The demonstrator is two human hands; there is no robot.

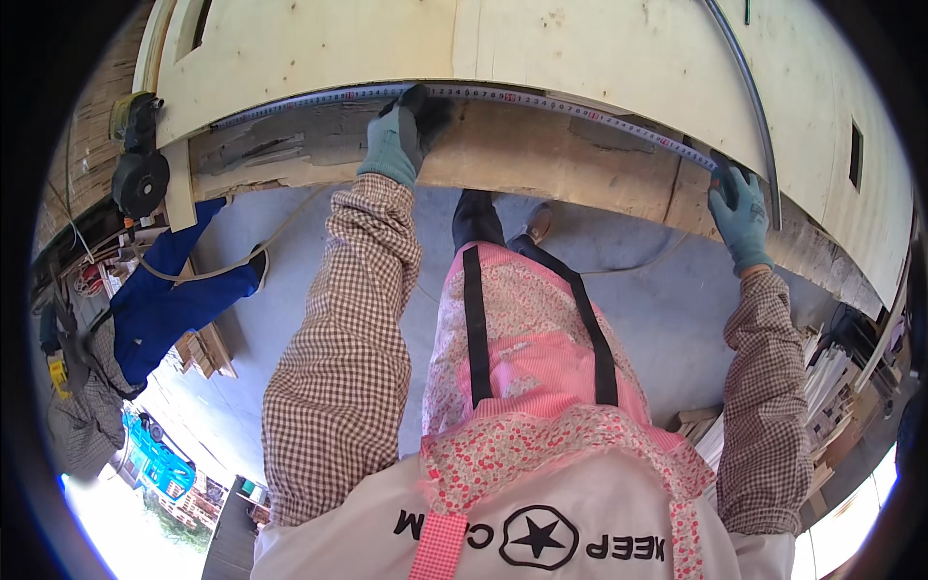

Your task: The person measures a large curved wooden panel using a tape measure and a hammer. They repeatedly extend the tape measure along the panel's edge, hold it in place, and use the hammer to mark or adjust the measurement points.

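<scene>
A steel tape measure (556,104) is stretched along the near edge of a pale plywood sheet (377,43), its blade curving from the left to the right. My left hand (394,140), in a blue-grey glove with dark fingertips, is closed at the blade's middle against the sheet's edge. At the blade's right end my right hand (740,215), in a similar glove, has its fingers bent round the tape; whether the case is inside them is hidden. Below the sheet a rough, worn wooden beam (541,150) runs along the front.
At the left edge sits a black power tool (141,184) with a cable (203,275). A dark hose (749,87) lies over the sheet at right. A person in blue trousers (174,300) is at left. Wood strips (831,396) are stacked at right above the grey floor (338,232).
</scene>
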